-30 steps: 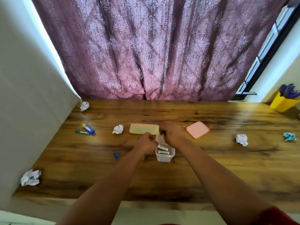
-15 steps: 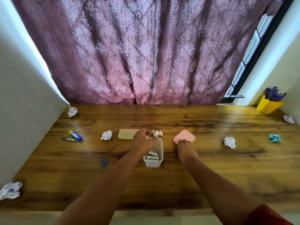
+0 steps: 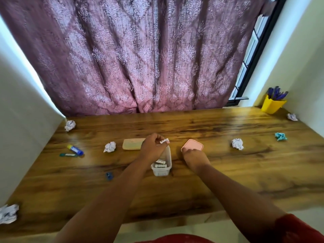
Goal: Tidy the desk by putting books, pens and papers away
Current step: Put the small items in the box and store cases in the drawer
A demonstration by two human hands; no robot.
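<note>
Head view, inspector's log.

— Item under handling?

— A small crumpled paper scrap (image 3: 164,141), pinched between thumb and fingertips of the left hand (image 3: 152,148). It is held above the far end of a clear plastic container (image 3: 162,163) that stands on the wooden desk (image 3: 228,172). Two white labelled sticks (image 3: 160,163) lie in the container's bottom; their print is too small to read fully.

— The other hand?

— The right hand (image 3: 194,157) rests on the desk with its fingers curled down, the tips touching the near edge of a pink lid (image 3: 193,145) lying flat just right of the container. Whether the tips actually grip the lid, I cannot tell.

— Surroundings, working outward?

— A pale yellow oblong case (image 3: 132,143) lies beside the left hand, partly hidden by it. Left of that sits a white paper ball (image 3: 110,146), then a blue glue stick (image 3: 75,149) and a green pen (image 3: 68,155) side by side. A small blue clip-like piece (image 3: 108,176) lies near the left forearm. Further paper balls: far left corner (image 3: 70,125), near left edge (image 3: 7,213), right of the lid (image 3: 237,143), far right by the wall (image 3: 292,117), plus a teal wad (image 3: 280,136). A yellow holder (image 3: 272,106) of blue pens stands in the far right corner. A patterned mauve curtain (image 3: 140,58) hangs behind the desk.
</note>
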